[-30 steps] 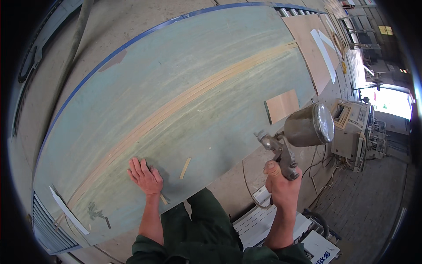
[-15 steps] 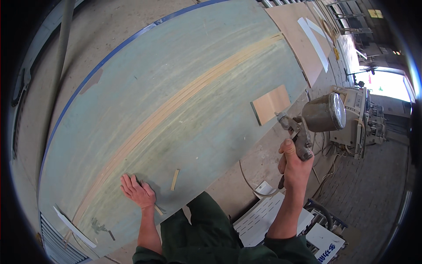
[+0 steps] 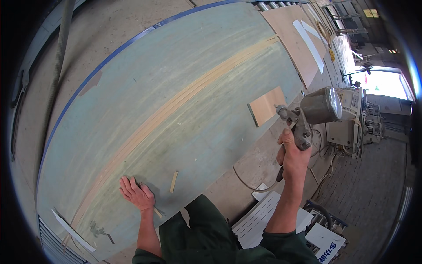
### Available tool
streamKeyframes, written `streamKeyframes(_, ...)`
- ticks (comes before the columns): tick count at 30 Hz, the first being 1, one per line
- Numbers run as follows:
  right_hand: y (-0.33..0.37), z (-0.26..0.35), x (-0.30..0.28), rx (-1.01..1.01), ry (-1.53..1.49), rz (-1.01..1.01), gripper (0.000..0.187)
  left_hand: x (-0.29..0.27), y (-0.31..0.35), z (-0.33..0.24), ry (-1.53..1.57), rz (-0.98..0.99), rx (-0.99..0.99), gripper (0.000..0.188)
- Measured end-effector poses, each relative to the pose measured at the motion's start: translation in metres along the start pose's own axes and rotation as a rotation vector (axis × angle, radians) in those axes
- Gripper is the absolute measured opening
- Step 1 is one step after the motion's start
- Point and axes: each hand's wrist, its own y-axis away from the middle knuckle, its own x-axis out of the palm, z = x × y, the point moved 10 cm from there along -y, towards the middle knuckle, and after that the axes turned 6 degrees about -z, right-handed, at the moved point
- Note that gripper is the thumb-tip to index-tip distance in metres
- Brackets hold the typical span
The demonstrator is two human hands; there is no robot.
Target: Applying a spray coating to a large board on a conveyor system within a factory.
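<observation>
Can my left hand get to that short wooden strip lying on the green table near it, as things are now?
Probably yes. The left hand lies flat on the green table, and the short wooden strip lies just to its right on the same surface. Nothing lies between them, and the right hand with the spray gun is well off to the side.

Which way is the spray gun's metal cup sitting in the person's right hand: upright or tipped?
Tipped. The metal cup lies nearly sideways above the spray gun, which the right hand grips by its handle.
</observation>
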Motion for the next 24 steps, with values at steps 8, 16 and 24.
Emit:
streamKeyframes(8, 0.053, -0.011, 0.015, 0.061, -0.048, 0.087, 0.032, 0.0, 0.0, 0.002, 0.016, -0.001, -0.019, 0.054)
streamKeyframes(16, 0.117, -0.022, 0.036, 0.009, 0.013, 0.244, 0.032, -0.004, 0.0, 0.002, 0.051, -0.032, -0.022, 0.055)
streamKeyframes(24, 0.182, -0.021, 0.06, 0.017, 0.031, 0.388, 0.026, -0.005, 0.0, 0.004, 0.062, -0.009, -0.045, 0.057)
